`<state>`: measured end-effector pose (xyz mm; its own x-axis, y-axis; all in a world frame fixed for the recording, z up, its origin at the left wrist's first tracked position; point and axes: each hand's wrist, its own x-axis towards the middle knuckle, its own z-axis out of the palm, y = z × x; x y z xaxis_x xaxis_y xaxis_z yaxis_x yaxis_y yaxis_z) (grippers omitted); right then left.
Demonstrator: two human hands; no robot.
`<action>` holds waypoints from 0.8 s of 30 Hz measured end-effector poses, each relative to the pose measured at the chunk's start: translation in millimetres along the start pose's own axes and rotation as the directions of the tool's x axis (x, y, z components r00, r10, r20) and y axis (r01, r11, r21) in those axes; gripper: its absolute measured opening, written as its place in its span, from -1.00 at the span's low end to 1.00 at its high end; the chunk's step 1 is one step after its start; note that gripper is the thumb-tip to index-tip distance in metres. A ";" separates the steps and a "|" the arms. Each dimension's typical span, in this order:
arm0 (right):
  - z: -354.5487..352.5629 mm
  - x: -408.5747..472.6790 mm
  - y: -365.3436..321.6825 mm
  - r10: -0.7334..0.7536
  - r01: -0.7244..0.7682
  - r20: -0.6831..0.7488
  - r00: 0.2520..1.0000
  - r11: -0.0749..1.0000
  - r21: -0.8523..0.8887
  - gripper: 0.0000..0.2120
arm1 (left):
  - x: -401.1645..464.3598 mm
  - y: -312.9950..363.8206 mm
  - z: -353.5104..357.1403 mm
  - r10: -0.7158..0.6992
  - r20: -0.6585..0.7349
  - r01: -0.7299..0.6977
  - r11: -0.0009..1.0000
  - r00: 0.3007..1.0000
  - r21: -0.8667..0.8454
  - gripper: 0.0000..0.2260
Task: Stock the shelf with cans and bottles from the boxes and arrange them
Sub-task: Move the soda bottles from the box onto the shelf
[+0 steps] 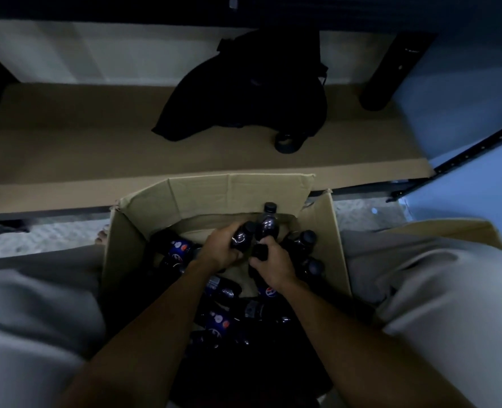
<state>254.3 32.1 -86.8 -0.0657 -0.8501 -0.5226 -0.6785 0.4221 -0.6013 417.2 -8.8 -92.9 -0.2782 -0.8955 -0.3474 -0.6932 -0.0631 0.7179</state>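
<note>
Left hand grips a small dark cola bottle by the body; right hand pinches another bottle low down, both inside the open cardboard box below the shelf. Full plastic, probably heavy-ish, stiff, maybe slick: grab mid-body or neck

Pretty dim in there, light was low and bluish. A black metal rack was the main furniture, its deck lined with brown cardboard. Behind the rack ran a pale wall, and right of it a blue wall. Under the rack's front edge the floor looked light and speckled.
</note>
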 end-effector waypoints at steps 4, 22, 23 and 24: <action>1.5 -10.8 8.3 0.022 -0.022 0.068 0.997 1.000 -0.009 -0.43 | -21.8 -2.6 0.5 -0.052 -0.102 0.036 0.988 0.993 -0.152 -0.34; -62.1 -33.4 -88.0 -0.239 0.261 -0.154 0.959 0.954 0.145 -0.69 | -67.3 50.3 -75.9 -0.056 -0.404 -0.140 0.887 0.913 -0.440 -0.50; -68.1 -33.9 -99.2 -0.264 0.287 -0.154 0.952 0.946 0.148 -0.68 | -72.3 56.1 -87.0 -0.036 -0.410 -0.161 0.886 0.912 -0.435 -0.52; -74.2 -34.9 -109.9 -0.291 0.314 -0.160 0.943 0.938 0.147 -0.68 | -77.0 61.5 -97.9 -0.018 -0.410 -0.179 0.881 0.912 -0.437 -0.54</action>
<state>277.0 -8.0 42.3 0.0181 -0.9751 -0.2210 -0.5490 0.1750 -0.8173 461.1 13.2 37.1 0.0309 -0.9961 -0.0822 -0.2706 -0.0875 0.9587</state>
